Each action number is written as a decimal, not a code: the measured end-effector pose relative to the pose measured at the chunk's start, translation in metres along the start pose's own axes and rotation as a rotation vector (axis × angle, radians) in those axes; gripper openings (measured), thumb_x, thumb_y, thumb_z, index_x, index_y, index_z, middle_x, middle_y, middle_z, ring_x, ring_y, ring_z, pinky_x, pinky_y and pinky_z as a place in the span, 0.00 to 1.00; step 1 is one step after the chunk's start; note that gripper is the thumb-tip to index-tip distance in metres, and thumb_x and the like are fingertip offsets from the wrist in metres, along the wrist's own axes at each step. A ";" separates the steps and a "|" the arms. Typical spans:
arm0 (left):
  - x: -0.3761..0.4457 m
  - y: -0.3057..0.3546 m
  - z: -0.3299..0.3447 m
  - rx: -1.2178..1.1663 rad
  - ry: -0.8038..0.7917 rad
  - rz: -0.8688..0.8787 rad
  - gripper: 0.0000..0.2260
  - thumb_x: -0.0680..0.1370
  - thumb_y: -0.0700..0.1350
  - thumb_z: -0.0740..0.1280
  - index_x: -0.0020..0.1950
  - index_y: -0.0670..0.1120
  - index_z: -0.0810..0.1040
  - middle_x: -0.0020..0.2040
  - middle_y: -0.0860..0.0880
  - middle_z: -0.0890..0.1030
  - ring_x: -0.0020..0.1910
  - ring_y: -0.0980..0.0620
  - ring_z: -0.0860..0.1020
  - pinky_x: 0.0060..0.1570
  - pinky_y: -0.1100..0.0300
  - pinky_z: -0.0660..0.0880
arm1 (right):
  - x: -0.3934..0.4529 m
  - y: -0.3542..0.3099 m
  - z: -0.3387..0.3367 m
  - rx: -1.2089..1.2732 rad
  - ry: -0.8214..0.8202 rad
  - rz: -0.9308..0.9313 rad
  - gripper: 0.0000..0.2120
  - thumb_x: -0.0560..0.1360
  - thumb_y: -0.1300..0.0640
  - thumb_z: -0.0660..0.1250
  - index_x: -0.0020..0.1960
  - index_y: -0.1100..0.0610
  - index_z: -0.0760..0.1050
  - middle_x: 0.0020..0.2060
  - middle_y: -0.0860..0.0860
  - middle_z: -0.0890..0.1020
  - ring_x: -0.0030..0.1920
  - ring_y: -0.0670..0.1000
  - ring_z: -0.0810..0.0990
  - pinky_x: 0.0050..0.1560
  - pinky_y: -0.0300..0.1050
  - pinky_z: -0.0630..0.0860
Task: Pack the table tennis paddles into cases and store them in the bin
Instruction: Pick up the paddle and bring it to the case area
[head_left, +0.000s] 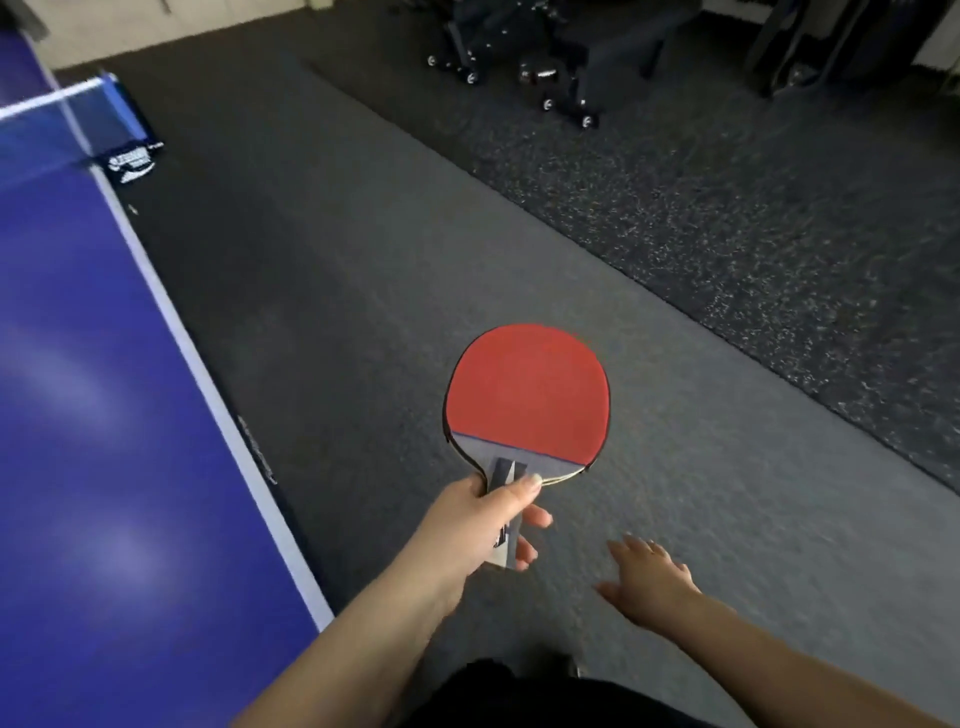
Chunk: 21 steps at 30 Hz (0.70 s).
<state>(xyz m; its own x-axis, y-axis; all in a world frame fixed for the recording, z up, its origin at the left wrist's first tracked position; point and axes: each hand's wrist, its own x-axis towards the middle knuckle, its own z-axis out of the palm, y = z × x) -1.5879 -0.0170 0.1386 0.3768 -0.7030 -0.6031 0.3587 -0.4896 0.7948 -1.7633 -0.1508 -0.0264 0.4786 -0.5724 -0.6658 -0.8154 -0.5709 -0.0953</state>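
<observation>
A table tennis paddle (527, 397) with a red rubber face and a grey handle hangs over the grey floor in the middle of the head view. My left hand (485, 525) grips its handle, thumb up against the blade's base, red face upward. My right hand (649, 577) hovers lower right of the paddle, fingers straight and spread, holding nothing. No case and no bin is in view.
A blue table tennis table (78, 415) with a white edge line fills the left side, its net (62, 130) at the upper left. Folded dark equipment on wheels (545, 57) stands at the far top. A speckled dark mat (727, 208) covers the floor at right.
</observation>
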 end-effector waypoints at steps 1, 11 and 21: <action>0.006 0.004 -0.001 -0.024 0.043 -0.002 0.09 0.79 0.48 0.66 0.54 0.44 0.77 0.45 0.45 0.86 0.30 0.51 0.78 0.31 0.59 0.77 | 0.013 0.000 -0.011 -0.030 -0.011 -0.024 0.31 0.76 0.38 0.60 0.75 0.50 0.60 0.75 0.50 0.60 0.75 0.55 0.59 0.70 0.56 0.62; 0.087 0.051 -0.064 -0.227 0.354 -0.014 0.08 0.79 0.47 0.67 0.52 0.43 0.77 0.43 0.45 0.85 0.28 0.51 0.78 0.32 0.57 0.78 | 0.150 -0.081 -0.108 -0.186 -0.068 -0.263 0.31 0.76 0.39 0.60 0.74 0.52 0.60 0.72 0.52 0.65 0.72 0.55 0.63 0.69 0.56 0.64; 0.205 0.158 -0.156 -0.238 0.378 0.027 0.10 0.79 0.49 0.67 0.54 0.43 0.77 0.45 0.44 0.85 0.30 0.49 0.78 0.35 0.56 0.78 | 0.274 -0.165 -0.239 -0.142 0.008 -0.270 0.30 0.77 0.41 0.61 0.74 0.53 0.60 0.71 0.54 0.67 0.70 0.57 0.68 0.66 0.55 0.69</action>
<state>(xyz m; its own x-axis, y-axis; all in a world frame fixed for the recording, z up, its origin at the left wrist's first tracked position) -1.3209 -0.1578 0.1303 0.6588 -0.4539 -0.6000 0.5141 -0.3106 0.7995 -1.4197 -0.3544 -0.0164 0.6749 -0.3932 -0.6244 -0.6050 -0.7793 -0.1632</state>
